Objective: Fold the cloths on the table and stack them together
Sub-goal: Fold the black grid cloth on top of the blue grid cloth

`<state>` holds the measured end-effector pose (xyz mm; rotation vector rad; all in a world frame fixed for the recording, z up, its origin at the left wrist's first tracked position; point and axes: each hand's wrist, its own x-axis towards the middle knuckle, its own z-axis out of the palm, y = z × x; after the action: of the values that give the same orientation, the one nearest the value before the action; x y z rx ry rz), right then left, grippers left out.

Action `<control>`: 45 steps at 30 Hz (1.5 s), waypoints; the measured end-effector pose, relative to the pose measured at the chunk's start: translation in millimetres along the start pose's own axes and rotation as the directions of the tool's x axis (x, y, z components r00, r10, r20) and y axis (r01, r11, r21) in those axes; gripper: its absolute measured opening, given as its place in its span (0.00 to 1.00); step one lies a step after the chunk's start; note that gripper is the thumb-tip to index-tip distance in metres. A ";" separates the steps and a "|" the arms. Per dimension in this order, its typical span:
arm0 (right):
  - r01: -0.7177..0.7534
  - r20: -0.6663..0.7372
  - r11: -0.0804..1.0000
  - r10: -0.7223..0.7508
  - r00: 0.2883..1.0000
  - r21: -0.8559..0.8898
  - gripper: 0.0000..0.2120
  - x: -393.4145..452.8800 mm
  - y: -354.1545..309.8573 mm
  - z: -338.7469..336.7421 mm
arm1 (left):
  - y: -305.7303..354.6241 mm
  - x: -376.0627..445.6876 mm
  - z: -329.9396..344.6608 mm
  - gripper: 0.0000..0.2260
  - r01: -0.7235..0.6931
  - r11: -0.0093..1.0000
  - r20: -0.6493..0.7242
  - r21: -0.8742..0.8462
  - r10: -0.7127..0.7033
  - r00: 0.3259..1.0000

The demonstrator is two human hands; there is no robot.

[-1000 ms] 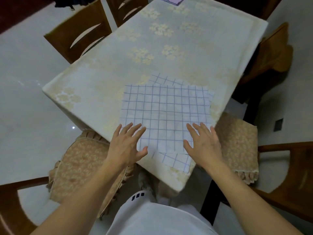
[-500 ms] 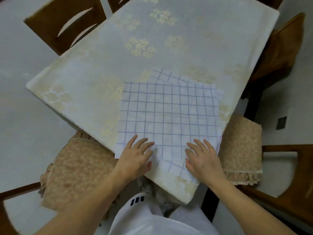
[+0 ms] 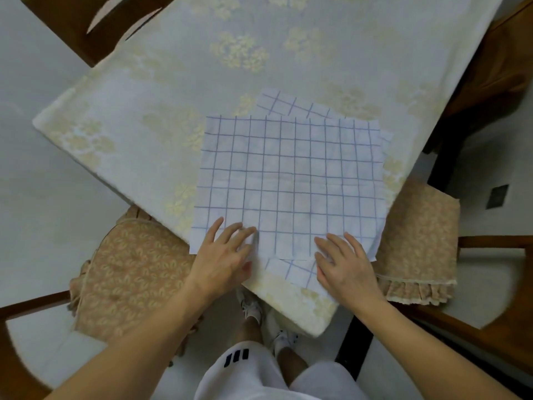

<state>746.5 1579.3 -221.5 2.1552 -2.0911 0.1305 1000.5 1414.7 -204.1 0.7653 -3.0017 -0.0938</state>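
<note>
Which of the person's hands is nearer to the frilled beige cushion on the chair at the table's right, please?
The right hand is nearer: it rests on the checked cloths' near edge, just beside the frilled beige cushion. The left hand lies farther away, at the cloths' near left corner.

You've got a wooden chair [image 3: 95, 30] at the far left corner, w/ curved slots in its back. Near left, a chair w/ tan leaf-print cushion [image 3: 127, 272] is tucked partly under the edge. Another frilled tan cushion [image 3: 418, 243] sits on the right side. A brown chair [image 3: 496, 67] stands far right. Pale glossy floor [image 3: 43, 183] all round, w/ a small dark square [image 3: 496, 196] on it at right.
</note>
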 end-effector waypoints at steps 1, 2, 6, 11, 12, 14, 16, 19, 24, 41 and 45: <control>0.001 -0.012 1.000 -0.001 1.000 0.001 0.05 0.5 -0.6 0.5 | 0.3 0.3 0.8 0.12 -0.004 1.000 -0.003 0.002 0.004 1.000; 0.001 -0.024 1.000 -0.001 1.000 0.002 0.04 1.1 -1.2 1.1 | 0.3 0.5 1.7 0.11 -0.010 1.000 -0.006 0.002 0.010 1.000; 0.019 -0.060 1.000 -0.019 0.998 -0.008 0.01 3.5 -1.0 3.3 | 1.3 4.6 2.3 0.08 -0.019 1.000 -0.014 0.006 0.019 1.000; 0.030 -0.093 1.000 -0.030 0.995 -0.006 0.03 8.2 3.9 3.1 | 4.8 11.3 0.2 0.05 -0.008 1.000 -0.041 -0.012 0.007 0.999; 0.033 -0.094 0.999 -0.033 0.995 0.000 0.04 8.9 5.1 3.1 | 4.2 12.5 0.0 0.05 -0.010 1.000 -0.042 -0.012 0.009 0.999; 0.042 -0.083 0.999 -0.041 0.996 0.009 0.05 8.6 8.9 3.7 | 2.6 14.6 -1.0 0.05 -0.017 1.000 -0.041 -0.005 0.017 0.999; 0.055 -0.052 0.998 -0.053 0.997 0.021 0.07 7.1 13.4 3.5 | 1.3 16.0 -2.7 0.04 -0.030 1.000 -0.037 -0.004 0.030 0.999; 0.043 -0.020 0.998 -0.042 0.999 0.052 0.09 5.1 19.5 1.7 | -0.8 16.5 -5.7 0.03 -0.053 0.998 -0.028 -0.020 0.053 0.998; 0.022 -0.020 0.994 -0.020 1.000 0.102 0.11 6.9 26.7 -1.0 | -5.2 15.2 -11.0 0.04 -0.063 0.998 -0.034 -0.028 0.062 0.997; -0.130 -0.048 0.990 0.133 0.990 0.058 0.09 -7.6 34.8 -10.7 | 1.8 -1.5 -12.2 0.04 0.095 0.993 -0.144 0.074 -0.084 0.986; -0.160 -0.092 0.985 0.165 0.982 0.058 0.08 -18.0 40.9 -13.4 | -0.3 -2.9 -6.2 0.06 0.192 0.978 -0.101 0.087 -0.183 0.978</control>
<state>705.4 1598.1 -209.6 1.9594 -2.2281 0.3005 1003.6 1415.5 -198.1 1.0311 -2.8576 0.0798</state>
